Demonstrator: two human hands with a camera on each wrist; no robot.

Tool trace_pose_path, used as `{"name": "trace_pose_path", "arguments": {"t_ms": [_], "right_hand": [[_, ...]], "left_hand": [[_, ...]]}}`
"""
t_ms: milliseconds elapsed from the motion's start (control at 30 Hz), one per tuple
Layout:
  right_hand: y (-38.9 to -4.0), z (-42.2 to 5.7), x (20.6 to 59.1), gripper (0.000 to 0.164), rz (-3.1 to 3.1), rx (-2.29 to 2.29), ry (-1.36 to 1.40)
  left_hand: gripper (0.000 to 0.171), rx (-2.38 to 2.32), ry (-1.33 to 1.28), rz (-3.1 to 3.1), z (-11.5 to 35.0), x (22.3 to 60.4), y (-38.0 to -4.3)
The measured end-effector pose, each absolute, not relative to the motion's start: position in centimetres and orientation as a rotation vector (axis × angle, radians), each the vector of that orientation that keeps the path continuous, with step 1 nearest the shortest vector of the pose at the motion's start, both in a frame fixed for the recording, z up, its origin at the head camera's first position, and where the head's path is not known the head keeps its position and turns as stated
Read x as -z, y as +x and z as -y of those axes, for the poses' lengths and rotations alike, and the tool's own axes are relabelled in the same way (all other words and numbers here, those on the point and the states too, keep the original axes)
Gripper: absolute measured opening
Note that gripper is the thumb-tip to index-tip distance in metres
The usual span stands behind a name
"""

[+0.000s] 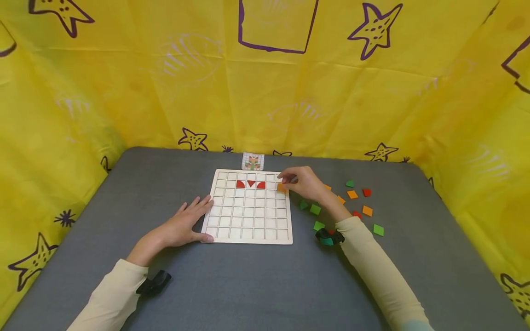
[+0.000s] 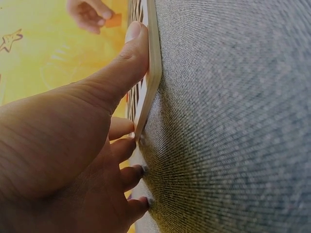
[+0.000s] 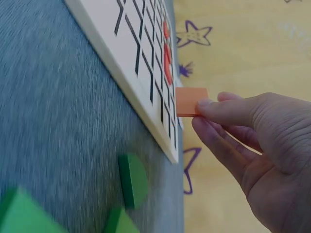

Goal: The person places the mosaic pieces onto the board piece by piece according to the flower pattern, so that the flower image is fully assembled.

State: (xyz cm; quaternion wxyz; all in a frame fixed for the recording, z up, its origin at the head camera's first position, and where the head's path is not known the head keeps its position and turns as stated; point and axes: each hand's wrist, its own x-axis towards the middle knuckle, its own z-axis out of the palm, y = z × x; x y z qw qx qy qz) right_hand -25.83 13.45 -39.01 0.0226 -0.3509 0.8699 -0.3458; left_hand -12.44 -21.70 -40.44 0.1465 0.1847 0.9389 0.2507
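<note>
A pale wooden grid board (image 1: 250,220) lies on the dark grey table. Three red pieces, among them a triangle (image 1: 250,183), sit side by side in cells of its upper part. My left hand (image 1: 186,224) rests at the board's left edge, fingers spread, with the thumb (image 2: 127,58) on the rim in the left wrist view. Between thumb and fingers, my right hand (image 1: 304,183) pinches an orange square tile (image 3: 191,101), held above the board's upper right part. The right wrist view shows the tile raised off the grid.
Loose pieces lie right of the board, including a green square (image 1: 378,230), an orange square (image 1: 367,210) and a red piece (image 1: 366,192); the right forearm partly covers several. A small pattern card (image 1: 253,161) lies behind the board. A yellow curtain (image 1: 265,92) surrounds the table.
</note>
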Motion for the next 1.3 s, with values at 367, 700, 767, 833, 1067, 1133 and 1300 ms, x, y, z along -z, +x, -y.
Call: {"name": "trace_pose_path", "arguments": {"t_ms": [367, 700, 767, 833, 1067, 1133, 1300], "right_hand": [[-25.8, -10.5, 39.0, 0.022, -2.641, 1.130, -1.118], [-25.5, -7.0, 39.2, 0.021, -2.609, 1.041, -1.212], [-25.4, -6.5, 39.3, 0.020, -2.592, 1.031, -1.231], [-25.3, -6.0, 39.4, 0.020, -2.583, 1.041, -1.232], [-25.3, -5.3, 40.1, 0.021, -2.613, 1.019, -1.175], [-25.3, -5.2, 40.2, 0.021, -2.618, 1.016, -1.156], [-25.0, -4.9, 40.5, 0.019, -2.654, 1.012, -1.123]], "left_hand": [[0.105, -0.692, 0.506, -2.690, 21.6, 40.3, -12.8], [0.103, -0.721, 0.520, -2.704, 21.8, 40.3, -12.3], [0.103, -0.729, 0.531, -2.707, 21.8, 40.2, -12.2], [0.102, -0.733, 0.535, -2.711, 21.8, 40.2, -12.2], [0.101, -0.732, 0.547, -2.710, 21.8, 40.1, -12.2], [0.101, -0.735, 0.543, -2.706, 21.8, 40.1, -12.2], [0.102, -0.741, 0.525, -2.699, 21.8, 40.2, -12.2]]}}
